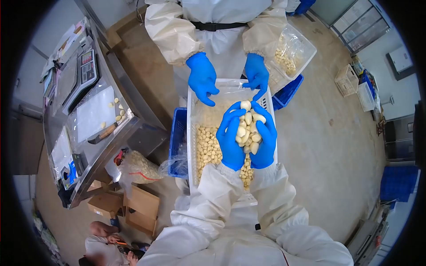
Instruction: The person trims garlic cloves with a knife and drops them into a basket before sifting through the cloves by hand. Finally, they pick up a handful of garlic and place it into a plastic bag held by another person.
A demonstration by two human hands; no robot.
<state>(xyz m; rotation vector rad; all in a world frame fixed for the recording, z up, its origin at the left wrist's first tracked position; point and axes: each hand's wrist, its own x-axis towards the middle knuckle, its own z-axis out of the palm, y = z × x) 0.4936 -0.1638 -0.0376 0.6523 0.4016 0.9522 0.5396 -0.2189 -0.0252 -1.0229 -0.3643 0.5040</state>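
Hands [232, 144] [265, 142] cupped — pale cloves [248, 129] between

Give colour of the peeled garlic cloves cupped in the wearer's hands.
The peeled garlic cloves are pale cream, shown best in the head view.

Noting smooth, rubbery gloves [234, 153] on left hand [230, 139] and right hand [266, 141]; seeing smooth, waxy-looking cloves [248, 128] between them, moulded plastic crate [191, 137] beneath. Recording glossy metal table [114, 144] left of left hand, matt cardboard box [145, 201] left-rear.
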